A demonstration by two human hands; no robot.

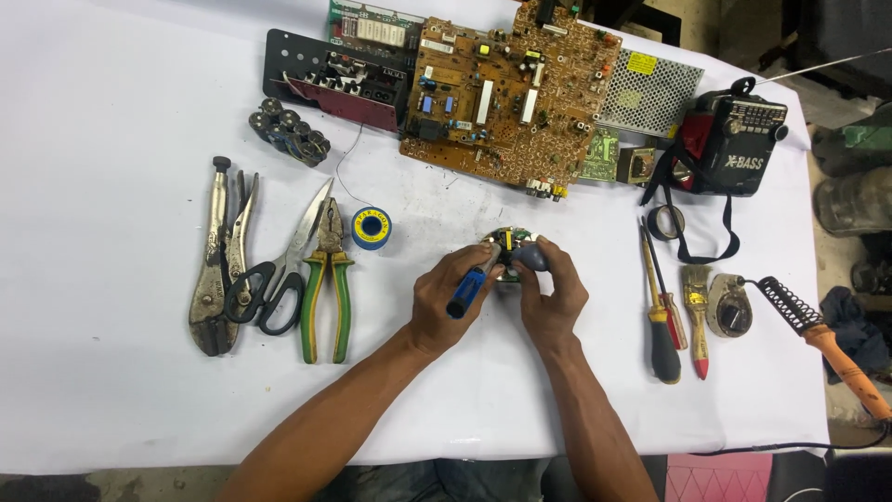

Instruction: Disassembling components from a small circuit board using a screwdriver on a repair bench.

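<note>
Both forearms come in from the bottom edge and converge mid-table. Left hand (pixel 452 299) is curled in a fist grip around a blue-handled tool (pixel 474 279). Right hand (pixel 550 290) is cupped over a small round part (pixel 509 244), fingers clamped on its right side, thumb up by the dark rounded bit at the top.

Surface: white sheet over a table (pixel 111 93); dark, cluttered floor shows past the right edge.

- Left of the hands: locking pliers (pixel 212 270), scissors (pixel 275 279), green-handled pliers (pixel 325 288), solder spool (pixel 371 228), battery pack (pixel 289 132).
- Top: large brown circuit board (pixel 506 93), black panel (pixel 325 79), metal mesh box (pixel 649 93), black radio (pixel 734 139) with strap.
- Right: tape roll (pixel 665 221), two screwdrivers (pixel 662 307), brush (pixel 695 311), round tin (pixel 730 305), soldering iron (pixel 827 339) on a coil stand.

The tool sits at table centre, just in front of the round part. Long axis runs diagonally: butt end lower-left out of the fist, working end upper-right, tip touching or just on the part. Exact contact point too small to tell.
</note>
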